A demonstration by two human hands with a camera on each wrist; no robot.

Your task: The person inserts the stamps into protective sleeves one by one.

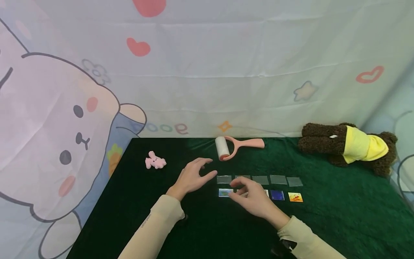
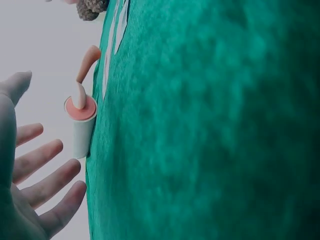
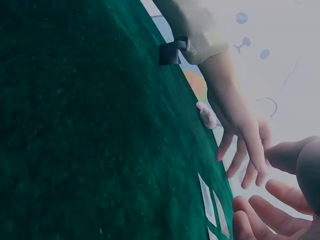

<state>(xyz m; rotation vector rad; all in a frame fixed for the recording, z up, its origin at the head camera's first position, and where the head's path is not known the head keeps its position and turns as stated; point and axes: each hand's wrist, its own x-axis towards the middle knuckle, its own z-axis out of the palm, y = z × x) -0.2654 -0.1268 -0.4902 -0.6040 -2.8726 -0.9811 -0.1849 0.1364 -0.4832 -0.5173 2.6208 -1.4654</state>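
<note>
My left hand (image 1: pixel 193 175) is above the green cloth just left of the clear sleeves, its fingers spread and holding nothing. Over the row of small picture cards is my right hand (image 1: pixel 253 198), fingers loosely bent with the thumb apart and no object between them. It hides some of the cards from the head view. A blue-green card (image 1: pixel 225 192) shows by its thumb; to its right lie a dark blue card (image 1: pixel 277 195) and a yellow-orange card (image 1: pixel 295 197). Behind the cards runs a row of several clear rectangular sleeves (image 1: pixel 260 180).
A lint roller (image 1: pixel 222 147) with a pink handle lies at the back of the green cloth (image 1: pixel 333 216). A small pink plush rabbit (image 1: pixel 156 160) sits at back left. A brown teddy bear (image 1: pixel 362 145) in a yellow shirt lies at back right, before a printed curtain (image 1: pixel 207 64).
</note>
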